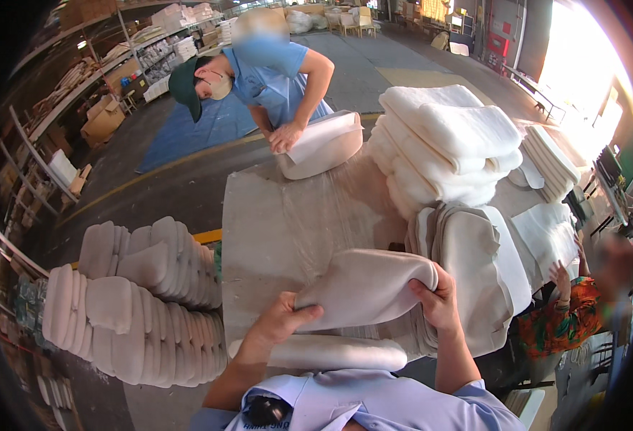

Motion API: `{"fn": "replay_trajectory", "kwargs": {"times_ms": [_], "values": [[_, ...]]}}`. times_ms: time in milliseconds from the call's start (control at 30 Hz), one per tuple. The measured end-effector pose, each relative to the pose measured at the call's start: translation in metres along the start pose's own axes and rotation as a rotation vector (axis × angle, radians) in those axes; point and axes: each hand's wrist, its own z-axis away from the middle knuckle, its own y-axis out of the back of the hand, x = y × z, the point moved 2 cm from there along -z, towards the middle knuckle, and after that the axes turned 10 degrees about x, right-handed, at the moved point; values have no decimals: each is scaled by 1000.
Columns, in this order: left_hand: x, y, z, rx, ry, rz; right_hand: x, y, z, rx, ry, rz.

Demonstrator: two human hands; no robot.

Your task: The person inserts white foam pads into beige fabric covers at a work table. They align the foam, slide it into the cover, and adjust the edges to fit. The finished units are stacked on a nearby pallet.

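A beige-grey fabric cushion cover [363, 287] is stretched between my two hands above the near part of the table. My left hand [282, 318] pinches its left end between thumb and fingers. At the opposite end my right hand [439, 298] grips the edge, thumb on the near face. Close to my body lies a white, rounded cushion pad [324, 354], partly hidden by my left forearm. Just right of my right hand is a pile of similar beige covers [467, 258]. I cannot tell whether anything is inside the held cover.
Thick folded white padding [446, 136] is heaped on the far right of the table [266, 215]. Across from me a co-worker [273, 79] presses on a beige cushion [324, 147]. Rows of cushions [144, 316] stand at left. Another person [564, 309] handles white sheets [546, 233] at right.
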Motion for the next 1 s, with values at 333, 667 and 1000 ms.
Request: {"fn": "replay_trajectory", "kwargs": {"times_ms": [333, 667, 1000], "values": [[-46, -42, 14, -57, 423, 840, 21, 5, 10, -42, -51, -223], [1, -64, 8, 87, 63, 774, 66, 16, 28, -51, -259, -326], [5, -15, 42, -196, -55, 1109, -102, 25, 5, -303, 459, 452]]}}
